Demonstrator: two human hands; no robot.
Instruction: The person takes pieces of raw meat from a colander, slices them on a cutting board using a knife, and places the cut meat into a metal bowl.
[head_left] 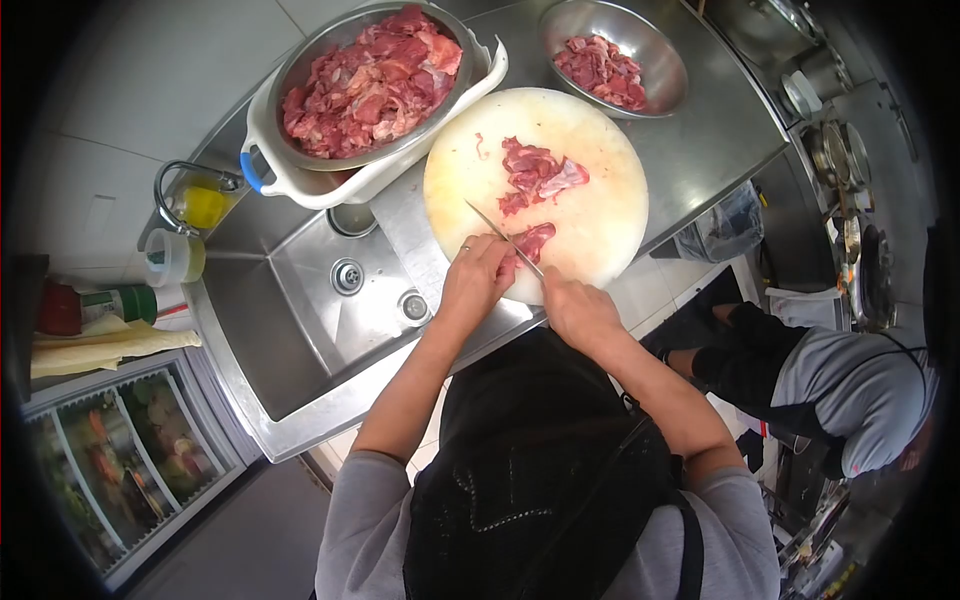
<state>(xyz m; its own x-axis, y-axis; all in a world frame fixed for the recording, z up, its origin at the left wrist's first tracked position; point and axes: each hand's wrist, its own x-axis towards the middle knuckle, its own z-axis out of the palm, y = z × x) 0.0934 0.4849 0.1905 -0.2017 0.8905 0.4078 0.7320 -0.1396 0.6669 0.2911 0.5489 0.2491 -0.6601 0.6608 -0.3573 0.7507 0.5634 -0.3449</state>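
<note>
A round white cutting board (600, 215) lies on the steel counter in front of me. My right hand (578, 308) grips the handle of a knife (490, 222), its blade pointing away to the upper left. The blade lies across or beside a piece of raw red meat (534, 239) near the board's front edge. My left hand (478, 275) presses its closed fingers on the near end of that meat, partly hiding it. Farther back on the board rest more meat pieces (535, 175), with a thin scrap (481, 147) to their left.
A steel bowl (290, 140) heaped with meat sits in a white plastic tub (310, 190) over the sink (290, 340). Behind the board stands a steel bowl (665, 60) with less meat. At right, another person (850, 385) bends near cookware. A lined bin (725, 225) is beyond the counter.
</note>
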